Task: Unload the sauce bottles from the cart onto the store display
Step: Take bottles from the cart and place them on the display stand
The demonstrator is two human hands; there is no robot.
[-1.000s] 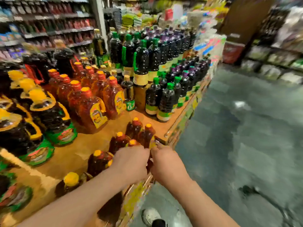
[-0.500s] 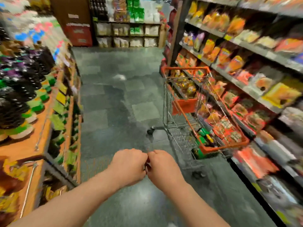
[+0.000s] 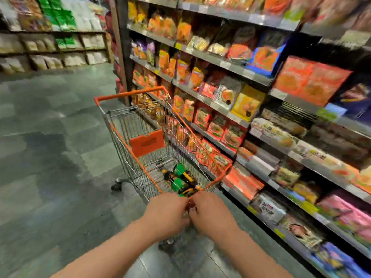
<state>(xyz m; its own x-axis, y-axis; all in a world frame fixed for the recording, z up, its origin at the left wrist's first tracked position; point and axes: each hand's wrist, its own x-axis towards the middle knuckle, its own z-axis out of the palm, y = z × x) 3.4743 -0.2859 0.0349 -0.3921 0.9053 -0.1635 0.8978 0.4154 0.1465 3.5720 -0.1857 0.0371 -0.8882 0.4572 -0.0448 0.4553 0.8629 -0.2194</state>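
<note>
- Grey stone-like floor tiles (image 3: 60, 147) fill the aisle on your left, and long metal shelves (image 3: 230, 67) packed with orange, red and yellow snack packets run along your right.
- Your wire shopping cart with orange plastic trim (image 3: 132, 93) stands close beside those shelves, its handle end farthest from you and its basket open toward you.
- At the near end of the basket lie the dark sauce bottles with green labels and yellow caps (image 3: 181, 180), on their sides and touching each other; I judge they rolled there because nothing holds them upright.
- Your left hand (image 3: 166, 214) and your right hand (image 3: 212, 214) are held together just in front of the near rim of the cart, knuckles up and fingers curled.
- Something small and dark red shows between the two hands, but I cannot tell if they hold it or what it is.
- The store display for the bottles is not in this view, so the bottles are not yet unloaded.
- The bottles look smooth and glossy, so I think a grip around the body, not the cap, will be safer when you lift them from the thin wire floor.
</note>
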